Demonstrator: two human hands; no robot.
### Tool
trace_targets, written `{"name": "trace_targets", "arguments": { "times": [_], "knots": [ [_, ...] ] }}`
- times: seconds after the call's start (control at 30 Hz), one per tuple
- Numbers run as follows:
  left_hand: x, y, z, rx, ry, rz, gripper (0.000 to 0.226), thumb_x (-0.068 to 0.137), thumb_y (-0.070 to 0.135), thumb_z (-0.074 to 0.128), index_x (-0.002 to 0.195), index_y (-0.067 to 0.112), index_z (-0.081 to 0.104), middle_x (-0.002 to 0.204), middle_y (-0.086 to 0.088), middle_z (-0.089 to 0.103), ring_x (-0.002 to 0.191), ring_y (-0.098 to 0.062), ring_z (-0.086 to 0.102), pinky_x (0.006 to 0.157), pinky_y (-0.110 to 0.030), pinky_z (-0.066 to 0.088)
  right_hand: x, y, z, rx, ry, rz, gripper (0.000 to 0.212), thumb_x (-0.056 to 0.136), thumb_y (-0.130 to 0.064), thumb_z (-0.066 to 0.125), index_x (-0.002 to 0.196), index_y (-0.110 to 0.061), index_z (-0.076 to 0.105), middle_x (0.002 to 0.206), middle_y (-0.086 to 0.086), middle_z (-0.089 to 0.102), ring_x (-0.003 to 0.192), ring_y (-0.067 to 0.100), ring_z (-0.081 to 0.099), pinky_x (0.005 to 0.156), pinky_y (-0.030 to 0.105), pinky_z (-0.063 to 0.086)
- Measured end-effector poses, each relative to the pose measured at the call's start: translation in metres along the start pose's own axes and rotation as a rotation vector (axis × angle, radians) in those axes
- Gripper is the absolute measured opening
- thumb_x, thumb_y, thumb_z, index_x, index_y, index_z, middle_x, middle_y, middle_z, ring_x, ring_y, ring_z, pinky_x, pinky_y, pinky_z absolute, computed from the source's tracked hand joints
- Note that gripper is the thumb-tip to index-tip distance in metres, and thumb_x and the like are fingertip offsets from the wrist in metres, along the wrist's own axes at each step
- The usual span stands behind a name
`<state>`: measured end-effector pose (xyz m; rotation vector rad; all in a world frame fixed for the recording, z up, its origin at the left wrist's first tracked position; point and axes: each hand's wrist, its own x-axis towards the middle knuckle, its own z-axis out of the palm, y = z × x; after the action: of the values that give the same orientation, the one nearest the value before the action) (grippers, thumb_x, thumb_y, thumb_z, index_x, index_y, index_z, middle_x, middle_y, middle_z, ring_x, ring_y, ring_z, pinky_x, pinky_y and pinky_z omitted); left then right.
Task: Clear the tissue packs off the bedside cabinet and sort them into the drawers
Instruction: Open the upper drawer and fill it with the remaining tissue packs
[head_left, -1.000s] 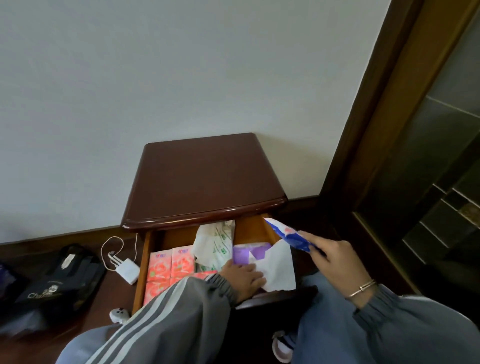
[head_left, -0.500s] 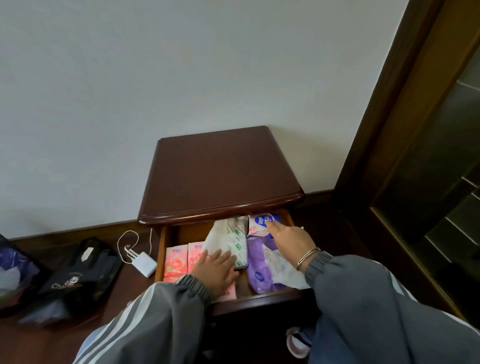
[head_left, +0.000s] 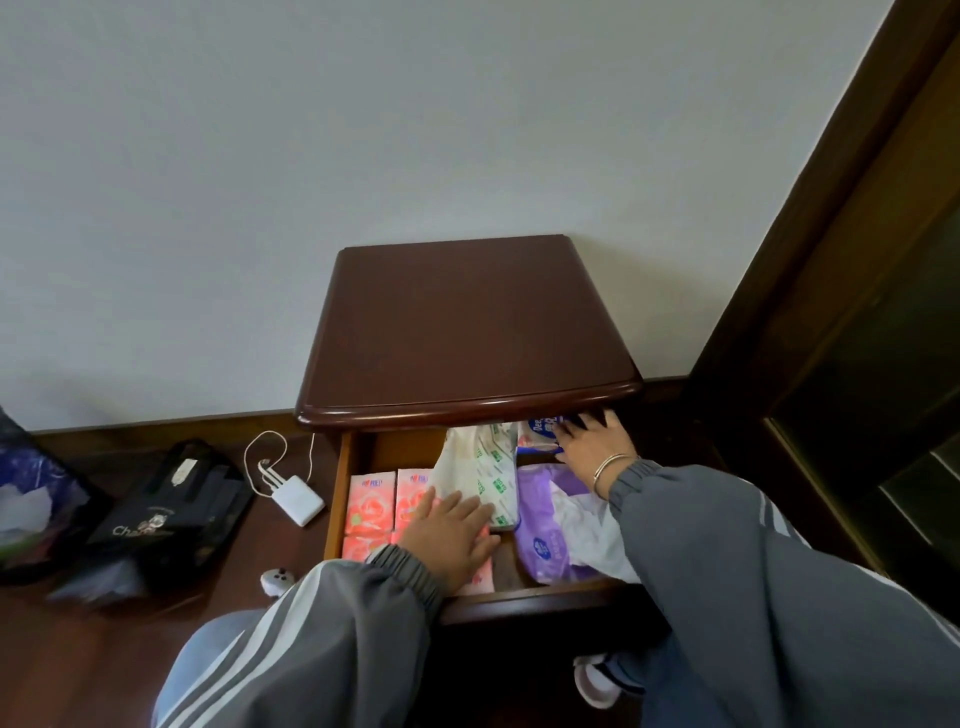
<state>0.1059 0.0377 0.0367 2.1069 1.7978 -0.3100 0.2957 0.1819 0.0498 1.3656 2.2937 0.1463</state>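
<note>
Pushed further back, the blue pack (head_left: 537, 435) lies under the flat, spread-fingered right hand (head_left: 592, 448).

Home bedroom: wooden bedside cabinet (head_left: 467, 332) w/ charger (head_left: 297, 500) on floor.

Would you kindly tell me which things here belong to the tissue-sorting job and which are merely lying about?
Job: cabinet, drawer, pink packs, green-and-white pack, purple pack, blue-and-white pack.
Lying about: charger, black bag, small white gadget.
</note>
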Motion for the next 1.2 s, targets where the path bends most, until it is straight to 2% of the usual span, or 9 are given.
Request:
{"name": "trace_targets", "arguments": {
  "times": [0.1, 0.27, 0.47, 0.53, 0.67, 0.8, 0.97, 1.07, 1.2],
  "knots": [
    [-0.004, -0.001, -0.004, -0.034, 0.033, 0.012, 0.055, 0.100, 0.050, 0.023, 0.151, 0.028, 0.023, 0.159, 0.004, 0.023, 0.148, -0.017, 0.013, 0.119, -0.044, -0.002, -0.007, 0.006, -0.009, 0.096, -0.089, 0.012, 0.060, 0.096, -0.054, 0.016, 0.150, -0.027, 0.013, 0.159, -0.006, 0.013, 0.146, 0.022, 0.005, 0.113, 0.055, -0.003],
    [-0.022, -0.011, -0.018, -0.109, 0.080, 0.058, 0.059, 0.097, 0.054, 0.032, 0.150, 0.030, 0.024, 0.161, 0.007, 0.015, 0.149, -0.014, 0.006, 0.120, -0.042, 0.002, -0.048, 0.024, -0.006, 0.332, -0.071, -0.118, 0.056, 0.098, -0.050, 0.020, 0.150, -0.030, 0.014, 0.159, -0.011, 0.010, 0.147, 0.015, -0.005, 0.114, 0.054, -0.004],
    [-0.068, -0.047, -0.019, -0.105, 0.014, 0.083, 0.083, 0.079, 0.079, 0.036, 0.149, 0.046, 0.005, 0.157, 0.020, -0.006, 0.145, -0.006, -0.015, 0.118, -0.044, -0.006, -0.119, 0.054, 0.016, 0.698, -0.081, -0.077, 0.081, 0.086, -0.060, 0.047, 0.150, -0.031, 0.008, 0.160, -0.007, 0.004, 0.147, 0.014, -0.003, 0.118, 0.041, 0.008],
    [-0.082, -0.056, -0.011, -0.097, -0.018, 0.067, 0.088, 0.074, 0.085, 0.033, 0.147, 0.050, -0.002, 0.153, 0.025, -0.014, 0.140, -0.004, -0.021, 0.116, -0.042, -0.010, -0.138, 0.051, 0.025, 0.645, -0.078, -0.092, 0.081, 0.084, -0.057, 0.053, 0.149, -0.031, 0.012, 0.159, -0.008, 0.010, 0.147, 0.015, -0.001, 0.118, 0.043, 0.005],
    [-0.096, -0.057, 0.006, -0.099, -0.036, 0.031, 0.088, 0.075, 0.084, 0.032, 0.148, 0.048, -0.003, 0.159, 0.021, -0.008, 0.147, -0.010, -0.014, 0.118, -0.044, -0.007, -0.145, 0.025, 0.030, 0.360, 0.002, -0.128, 0.060, 0.092, -0.056, 0.033, 0.145, -0.027, 0.029, 0.154, -0.016, 0.025, 0.147, 0.012, -0.005, 0.110, 0.061, -0.009],
    [-0.098, -0.051, 0.010, -0.106, -0.027, -0.005, 0.083, 0.080, 0.079, 0.031, 0.149, 0.045, 0.000, 0.161, 0.016, -0.003, 0.148, -0.010, -0.010, 0.118, -0.045, -0.006, -0.120, 0.002, 0.020, 0.229, -0.158, -0.109, 0.044, 0.097, -0.039, 0.024, 0.124, -0.024, 0.056, 0.142, -0.011, 0.045, 0.147, 0.014, 0.005, 0.103, 0.070, -0.016],
    [-0.101, -0.049, 0.006, -0.119, -0.036, -0.051, 0.084, 0.080, 0.078, 0.035, 0.151, 0.041, 0.006, 0.161, 0.014, 0.001, 0.149, -0.011, -0.005, 0.119, -0.043, -0.004, -0.087, -0.012, -0.001, -0.012, -0.179, -0.046, 0.027, 0.091, -0.031, 0.050, 0.113, -0.024, 0.064, 0.124, -0.002, 0.059, 0.131, 0.023, 0.038, 0.109, 0.065, -0.012],
    [-0.102, -0.047, 0.004, -0.127, 0.002, -0.067, 0.085, 0.080, 0.078, 0.038, 0.151, 0.040, 0.010, 0.161, 0.014, 0.004, 0.149, -0.010, -0.002, 0.120, -0.043, -0.002, -0.084, -0.010, -0.005, -0.030, -0.130, -0.041, 0.032, 0.084, -0.033, 0.061, 0.115, -0.024, 0.063, 0.126, 0.000, 0.057, 0.130, 0.023, 0.035, 0.115, 0.059, 0.002],
    [-0.107, -0.051, 0.009, -0.100, 0.083, -0.053, 0.093, 0.074, 0.083, 0.035, 0.151, 0.041, 0.003, 0.161, 0.016, -0.002, 0.148, -0.011, -0.008, 0.119, -0.044, -0.004, -0.107, 0.011, -0.003, 0.219, 0.002, -0.065, 0.068, 0.077, -0.049, 0.065, 0.138, -0.030, 0.040, 0.143, -0.002, 0.038, 0.139, 0.020, 0.023, 0.115, 0.049, 0.014]
  ]
}}
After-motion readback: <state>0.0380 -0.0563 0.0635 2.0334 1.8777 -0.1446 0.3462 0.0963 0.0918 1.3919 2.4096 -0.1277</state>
